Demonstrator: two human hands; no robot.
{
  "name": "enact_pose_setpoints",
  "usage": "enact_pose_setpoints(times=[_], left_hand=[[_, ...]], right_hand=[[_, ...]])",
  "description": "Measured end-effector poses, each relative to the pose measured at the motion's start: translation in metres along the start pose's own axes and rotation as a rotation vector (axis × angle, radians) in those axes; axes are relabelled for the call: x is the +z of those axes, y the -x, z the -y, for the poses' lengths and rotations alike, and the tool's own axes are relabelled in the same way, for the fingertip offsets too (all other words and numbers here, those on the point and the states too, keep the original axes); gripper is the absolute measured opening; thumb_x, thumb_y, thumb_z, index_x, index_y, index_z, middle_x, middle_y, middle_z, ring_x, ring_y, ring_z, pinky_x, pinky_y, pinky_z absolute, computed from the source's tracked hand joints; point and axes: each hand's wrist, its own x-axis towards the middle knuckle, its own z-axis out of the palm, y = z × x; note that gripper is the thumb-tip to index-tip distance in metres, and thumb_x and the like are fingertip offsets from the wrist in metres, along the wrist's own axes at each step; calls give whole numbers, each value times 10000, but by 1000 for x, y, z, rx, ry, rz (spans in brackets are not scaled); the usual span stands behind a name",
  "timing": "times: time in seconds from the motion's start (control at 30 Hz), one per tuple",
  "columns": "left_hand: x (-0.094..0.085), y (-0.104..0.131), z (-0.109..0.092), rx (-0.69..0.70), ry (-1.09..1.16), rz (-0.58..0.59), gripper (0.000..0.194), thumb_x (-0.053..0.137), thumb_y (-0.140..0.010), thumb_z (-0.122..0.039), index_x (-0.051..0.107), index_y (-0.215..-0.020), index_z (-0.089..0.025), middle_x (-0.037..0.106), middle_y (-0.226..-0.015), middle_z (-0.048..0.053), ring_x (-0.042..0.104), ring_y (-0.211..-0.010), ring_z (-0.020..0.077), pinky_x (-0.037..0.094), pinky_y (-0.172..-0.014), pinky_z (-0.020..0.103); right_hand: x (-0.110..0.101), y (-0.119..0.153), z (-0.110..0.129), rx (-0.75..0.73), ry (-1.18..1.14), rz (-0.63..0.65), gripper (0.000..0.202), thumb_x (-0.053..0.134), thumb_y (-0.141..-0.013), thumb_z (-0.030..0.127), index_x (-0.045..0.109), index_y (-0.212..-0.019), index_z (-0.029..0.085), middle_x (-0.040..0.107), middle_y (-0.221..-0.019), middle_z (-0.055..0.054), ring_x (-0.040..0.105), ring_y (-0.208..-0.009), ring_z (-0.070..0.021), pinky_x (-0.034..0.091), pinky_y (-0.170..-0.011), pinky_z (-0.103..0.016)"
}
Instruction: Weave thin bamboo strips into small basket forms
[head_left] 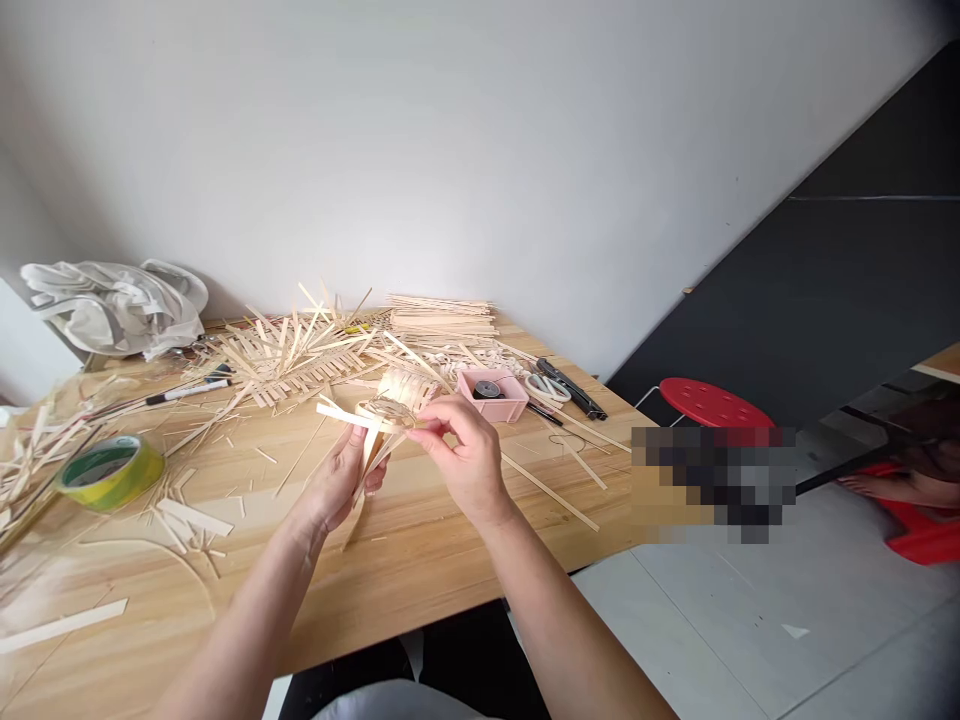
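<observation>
The person holds a small piece of weaving (384, 412) above the near-middle part of the tabletop (420, 560). It is made from thin, pale, wood-coloured strips; its upper part bends round into a loop, one flat end sticks out to the left, and several strips hang down. The left hand (341, 475) has its fingers closed around these lower strips. The right hand (461, 445) keeps its thumb and forefinger narrow, pinching the right edge of the loop.

Just beyond it stands a ribbed pale piece (409, 385), partly hidden. To its right is a pink box (495, 411) with a dark spool (487, 389) inside; the spool's grey face is too small to read. White-handled scissors (547, 388) lie further right. At the left there is a yellow-green tape roll (142, 475), and I cannot read any mark on it. At the far side lie a flat woven sheet (289, 360) with loose ends and a neat bundle of strips (442, 318).
</observation>
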Motion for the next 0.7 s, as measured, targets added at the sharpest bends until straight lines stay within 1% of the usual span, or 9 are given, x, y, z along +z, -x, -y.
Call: enact_pose_setpoints(times=[0.1, 0.23, 0.3, 0.4, 0.5, 0.57, 0.63, 0.7], left_hand=[[1, 1, -2, -3, 14, 0, 466, 481, -729, -628, 464, -836, -175, 476, -560, -51, 331, -402, 48, 267, -415, 185], [7, 2, -2, -27, 14, -29, 482, 493, -713, -637, 466, -856, -177, 474, -566, -56, 337, -402, 44, 267, -410, 178], [11, 3, -2, -22, 4, -54, 472, 480, -724, -635, 465, -858, -183, 460, -555, -63, 339, -407, 45, 278, -416, 176], [16, 3, -1, -23, -13, -78, 456, 450, -743, -634, 460, -861, -194, 445, -543, -69, 340, -410, 49, 286, -420, 176], [17, 4, -1, -38, -23, -80, 434, 435, -755, -626, 445, -875, -209, 436, -558, -72, 342, -416, 53, 280, -416, 174], [17, 5, -2, 5, -76, -89, 407, 416, -780, -602, 444, -889, -211, 411, -553, -76, 342, -427, 58, 286, -421, 176], [14, 5, -3, 66, -194, -116, 394, 397, -806, -573, 459, -934, -205, 406, -561, -71, 347, -444, 63, 299, -429, 182], [10, 4, -3, 116, -338, -147, 400, 391, -823, -544, 471, -1017, -203, 447, -616, -51, 369, -475, 69, 323, -445, 190]], right_hand=[[-4, 1, -2, -109, 97, 48, 61, 596, -785, 147, 577, -798, 204, 576, -801, -22, 573, -705, -133, 496, -636, -264], [-3, -1, -1, -242, 286, 43, 86, 547, -829, 171, 608, -876, 209, 607, -884, -60, 582, -846, -166, 493, -762, -290], [-1, -2, 1, -301, 361, 59, 123, 515, -847, 157, 618, -896, 203, 631, -887, -61, 579, -842, -164, 481, -776, -284], [3, -2, 3, -370, 458, 77, 164, 486, -854, 113, 633, -874, 184, 651, -808, -47, 572, -771, -156, 467, -743, -275], [5, -1, 2, -369, 521, 86, 180, 479, -858, 117, 641, -806, 174, 641, -767, -48, 561, -730, -151, 458, -713, -268], [6, -1, 0, -349, 520, 105, 198, 482, -866, 157, 636, -743, 173, 628, -743, -51, 554, -715, -153, 456, -698, -265], [6, -2, -2, -316, 493, 139, 216, 491, -867, 194, 623, -697, 171, 615, -721, -52, 553, -707, -156, 456, -684, -266], [3, -5, -3, -255, 448, 208, 192, 516, -853, 195, 609, -688, 168, 608, -713, -47, 559, -703, -159, 457, -665, -267]])
